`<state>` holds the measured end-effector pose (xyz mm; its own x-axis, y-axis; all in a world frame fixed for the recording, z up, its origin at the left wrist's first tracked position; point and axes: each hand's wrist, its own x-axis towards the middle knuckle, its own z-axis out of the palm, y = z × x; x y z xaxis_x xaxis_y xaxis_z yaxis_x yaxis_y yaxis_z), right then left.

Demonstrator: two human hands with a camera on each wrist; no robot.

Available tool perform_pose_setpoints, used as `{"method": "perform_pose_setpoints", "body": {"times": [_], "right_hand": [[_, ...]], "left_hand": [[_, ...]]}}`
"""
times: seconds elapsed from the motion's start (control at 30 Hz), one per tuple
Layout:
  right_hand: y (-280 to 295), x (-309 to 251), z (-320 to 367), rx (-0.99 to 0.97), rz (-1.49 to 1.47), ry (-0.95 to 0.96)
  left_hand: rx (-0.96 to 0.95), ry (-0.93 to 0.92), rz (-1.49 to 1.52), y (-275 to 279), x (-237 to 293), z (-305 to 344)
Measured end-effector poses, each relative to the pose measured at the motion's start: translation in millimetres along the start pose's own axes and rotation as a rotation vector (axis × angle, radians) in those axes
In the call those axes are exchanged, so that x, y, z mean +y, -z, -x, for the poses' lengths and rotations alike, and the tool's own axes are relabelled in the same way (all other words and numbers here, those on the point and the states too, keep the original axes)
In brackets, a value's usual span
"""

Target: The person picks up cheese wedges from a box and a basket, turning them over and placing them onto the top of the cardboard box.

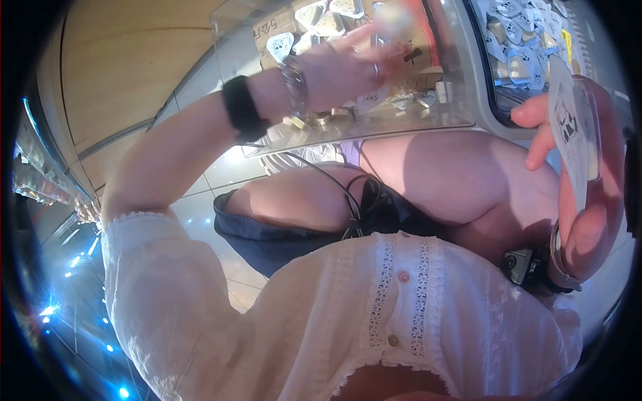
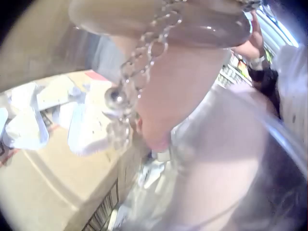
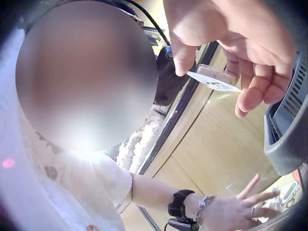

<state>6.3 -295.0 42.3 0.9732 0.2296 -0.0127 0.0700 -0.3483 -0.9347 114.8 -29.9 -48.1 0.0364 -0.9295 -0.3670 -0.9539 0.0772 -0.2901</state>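
Note:
My right hand [image 1: 607, 184] [image 3: 240, 38] pinches a small package [image 1: 568, 123] [image 3: 216, 83] between thumb and fingers; it has a white printed film and a clear shallow tray. Over the clear bin [image 1: 374, 139], my left hand [image 1: 338, 70] [image 3: 236, 211] has its fingers spread, palm down. Beneath and beside it, white-lidded triangular packages [image 1: 279, 47] [image 2: 26, 130] lie on a cardboard box [image 1: 418, 81] [image 2: 53, 178]. A pale blurred item [image 1: 394, 19] shows near the left fingertips; whether they touch it, I cannot tell. A bracelet [image 2: 149, 53] partly covers the left wrist view.
A grey-rimmed case [image 1: 483, 73] with many similar packages [image 1: 521, 67] stands right of the bin. Wooden panels [image 1: 127, 73] are at the left. Bent legs [image 1: 435, 167] are close below the bin, with a black cable [image 1: 321, 175] across them.

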Motion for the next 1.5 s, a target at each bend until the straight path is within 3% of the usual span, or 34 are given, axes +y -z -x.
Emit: {"method": "perform_pose_setpoints", "body": {"times": [0.03,0.07,0.13,0.23,0.27,0.33,0.5,0.57,0.6,0.63,0.7,0.73,0.8,0.83,0.9,0.97,1.03,1.17,1.27,1.33,1.37,1.5], "right_hand": [[0,0,0,-0.002,0.001,0.018],[1,-2,-1,0.000,0.001,0.017],[5,-9,-2,-0.086,0.056,-0.047],[4,8,-3,-0.074,-0.061,0.123],[4,7,-1,-0.074,-0.060,0.126],[-2,-6,-1,-0.020,-0.040,-0.065],[-2,-7,-2,-0.008,-0.012,-0.097],[-1,-2,0,-0.017,-0.012,-0.078],[0,0,1,-0.023,-0.014,-0.068],[1,3,1,-0.030,-0.015,-0.057],[4,7,-1,-0.042,-0.014,-0.027],[5,9,-2,-0.049,-0.012,-0.012],[8,10,-6,-0.061,-0.008,0.019],[9,10,-7,-0.065,-0.005,0.034],[7,5,-8,-0.040,-0.002,-0.022],[5,2,-8,-0.015,0.000,-0.080],[4,2,-9,-0.014,-0.028,-0.138],[10,8,-10,-0.052,-0.056,-0.100],[9,10,-6,-0.071,-0.082,-0.081],[4,7,-4,-0.032,-0.075,-0.080],[1,5,-3,-0.016,-0.071,-0.081],[-7,-4,-2,0.045,-0.044,-0.078]], "left_hand": [[0.002,0.192,0.115,11,-8,2],[0.003,0.191,0.115,15,-16,5],[0.108,0.424,0.280,13,-35,10],[0.170,0.428,0.496,-2,-64,22],[0.019,0.546,0.618,-8,-67,21],[-0.045,0.521,0.608,-11,-72,21],[-0.113,0.548,0.450,-1,-69,16],[0.000,0.751,0.299,13,-61,10],[0.200,0.745,0.291,11,-53,8],[0.195,0.746,0.296,10,-44,7],[0.044,0.318,0.460,4,-26,5],[0.043,0.323,0.464,-8,-17,4],[0.075,-0.060,0.142,-34,2,0],[0.075,-0.056,0.144,-38,7,-2],[-0.016,-0.231,0.049,-42,16,-6],[-0.014,-0.218,-0.055,-44,26,-11],[-0.198,-0.282,-0.045,-44,31,-14],[-0.150,-0.282,0.056,-57,37,-13],[-0.086,-0.149,0.220,-45,23,-4],[0.165,-0.094,0.323,-29,8,5],[0.165,-0.095,0.321,-21,3,8],[0.482,0.146,0.225,8,-14,8]]}}
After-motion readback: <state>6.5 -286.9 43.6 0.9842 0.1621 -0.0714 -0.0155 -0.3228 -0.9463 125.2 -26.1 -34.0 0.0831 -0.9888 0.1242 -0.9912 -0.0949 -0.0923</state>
